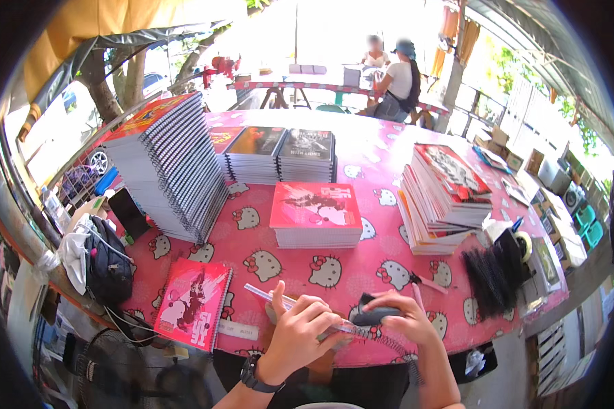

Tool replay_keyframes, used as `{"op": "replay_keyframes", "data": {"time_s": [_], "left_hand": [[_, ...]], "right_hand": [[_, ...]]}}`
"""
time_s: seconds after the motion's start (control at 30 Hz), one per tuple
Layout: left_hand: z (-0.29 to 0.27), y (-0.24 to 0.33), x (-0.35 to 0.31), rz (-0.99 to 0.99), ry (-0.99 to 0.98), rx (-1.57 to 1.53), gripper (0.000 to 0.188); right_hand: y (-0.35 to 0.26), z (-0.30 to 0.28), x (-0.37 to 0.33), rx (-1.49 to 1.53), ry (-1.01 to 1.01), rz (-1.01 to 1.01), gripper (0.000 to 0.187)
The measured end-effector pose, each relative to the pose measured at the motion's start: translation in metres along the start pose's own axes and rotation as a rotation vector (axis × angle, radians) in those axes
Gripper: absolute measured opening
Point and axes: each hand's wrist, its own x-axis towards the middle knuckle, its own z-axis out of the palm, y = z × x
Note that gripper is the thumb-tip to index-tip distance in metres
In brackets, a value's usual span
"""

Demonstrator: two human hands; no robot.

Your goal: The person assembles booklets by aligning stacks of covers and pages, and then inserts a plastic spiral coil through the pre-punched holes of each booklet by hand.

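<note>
My left hand grips a thin pink-covered notebook held edge-on at the near edge of the table, thumb raised. My right hand presses a dark tool against the same notebook, where a black spiral coil runs along its edge. A finished red spiral notebook lies flat to the left of my hands. A short stack of pink notebooks sits in the middle of the table beyond my hands.
A pink cartoon-cat tablecloth covers the table. A tall leaning pile of spiral notebooks stands left, more stacks behind, loose covers right. Black coils and a tape dispenser lie right. A black bag sits left. Two people sit far back.
</note>
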Motion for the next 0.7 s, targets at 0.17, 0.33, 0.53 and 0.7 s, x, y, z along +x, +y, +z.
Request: {"op": "replay_keyframes", "data": {"time_s": [0.17, 0.33, 0.53, 0.7], "left_hand": [[0.001, -0.002, 0.003, 0.001, 0.013, 0.0, 0.028], [0.0, -0.009, -0.002, -0.045, 0.025, 0.026, 0.038], [-0.01, -0.014, -0.004, -0.068, 0.073, 0.104, 0.038], [-0.01, -0.013, -0.002, -0.099, 0.017, 0.039, 0.039]], "right_hand": [[-0.009, -0.005, 0.014, 0.042, -0.174, -0.089, 0.039], [-0.026, 0.002, 0.016, 0.287, -0.31, -0.159, 0.04], [-0.02, -0.001, 0.023, 0.402, -0.298, -0.093, 0.052], [-0.003, -0.006, 0.04, -0.182, -0.189, 0.048, 0.054]]}}
